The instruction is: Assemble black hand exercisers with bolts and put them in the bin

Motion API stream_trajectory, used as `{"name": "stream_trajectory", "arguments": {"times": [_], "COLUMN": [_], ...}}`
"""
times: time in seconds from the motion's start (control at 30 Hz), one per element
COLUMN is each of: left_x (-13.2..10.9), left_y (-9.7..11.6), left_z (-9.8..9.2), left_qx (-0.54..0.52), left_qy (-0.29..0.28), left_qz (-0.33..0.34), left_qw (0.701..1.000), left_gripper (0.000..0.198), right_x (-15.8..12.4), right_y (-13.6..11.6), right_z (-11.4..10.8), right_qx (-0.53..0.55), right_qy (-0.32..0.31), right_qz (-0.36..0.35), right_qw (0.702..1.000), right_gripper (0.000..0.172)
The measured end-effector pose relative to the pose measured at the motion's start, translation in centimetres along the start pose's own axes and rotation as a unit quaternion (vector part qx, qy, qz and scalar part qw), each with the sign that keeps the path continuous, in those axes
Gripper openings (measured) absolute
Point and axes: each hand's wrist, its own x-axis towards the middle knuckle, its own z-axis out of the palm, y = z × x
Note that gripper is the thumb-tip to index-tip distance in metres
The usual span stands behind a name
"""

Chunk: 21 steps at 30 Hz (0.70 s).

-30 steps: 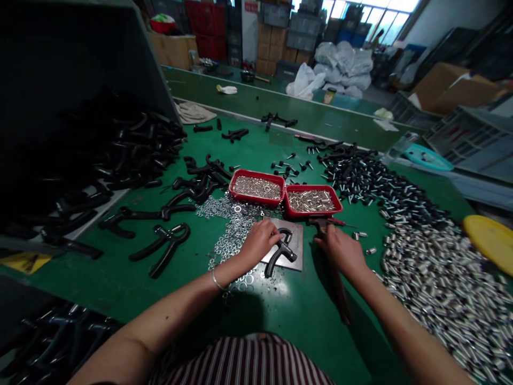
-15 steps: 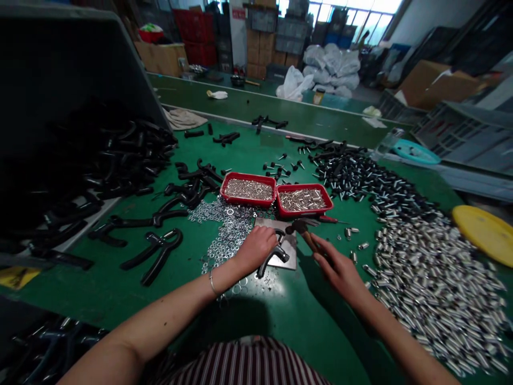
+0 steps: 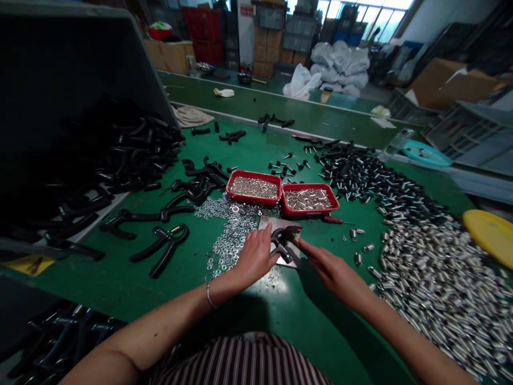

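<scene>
A black spring clamp (image 3: 285,255) lies on a small metal plate (image 3: 276,221) in front of me. My left hand (image 3: 256,254) holds the clamp from its left side, thumb along the near edge and fingers at the far side. In my right hand (image 3: 331,267), closed around the handle, is a hammer (image 3: 289,232). Its dark head is over the clamp; whether they touch I cannot tell. The hammer head hides part of the clamp.
Behind the plate stand two red trays, one (image 3: 276,200) with tiny metal parts, another (image 3: 310,212) with small pins. Washers (image 3: 230,235) spread leftward. Black clamps (image 3: 170,248) lie left; metal sleeves (image 3: 425,283), black-headed screws (image 3: 360,171) and a screwdriver (image 3: 333,220) lie right.
The hammer head has come down and left over the clamp. My left hand has shifted from atop the clamp to its left side, fingers straighter. The view has shifted slightly.
</scene>
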Motion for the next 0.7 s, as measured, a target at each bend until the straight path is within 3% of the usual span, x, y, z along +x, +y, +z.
{"name": "stream_trajectory", "arguments": {"times": [0.07,0.2,0.3,0.37,0.43,0.53,0.7], "left_x": [0.2,1.4,2.6,3.1,3.2,2.4,1.6], "left_y": [0.0,-0.8,-1.9,-2.7,-3.3,-3.7,-3.6], "left_z": [-0.4,-1.8,-2.6,-2.8,-2.7,-2.4,-2.2], "left_qx": [-0.016,-0.155,-0.286,-0.269,-0.198,-0.135,-0.096], "left_qy": [-0.007,-0.056,-0.096,-0.062,-0.019,-0.014,-0.043], "left_qz": [0.005,-0.008,-0.067,-0.079,-0.059,-0.009,0.020], "left_qw": [1.000,0.986,0.951,0.958,0.978,0.991,0.994], "left_gripper": [0.075,0.064,0.060,0.059,0.047,0.024,0.040], "right_x": [-0.7,-3.5,-5.1,-4.9,-3.6,-0.2,5.1], "right_y": [0.6,2.9,5.8,7.9,9.7,11.4,12.3], "right_z": [0.3,1.0,0.1,-1.2,-2.7,-4.3,-4.5], "right_qx": [0.090,0.236,0.098,-0.056,-0.166,-0.254,-0.358], "right_qy": [0.013,0.080,0.094,0.104,0.130,0.161,0.131], "right_qz": [0.070,0.231,0.209,0.149,0.105,0.075,0.100], "right_qw": [0.993,0.940,0.968,0.982,0.972,0.951,0.919], "right_gripper": [0.050,0.060,0.049,0.040,0.037,0.034,0.039]}}
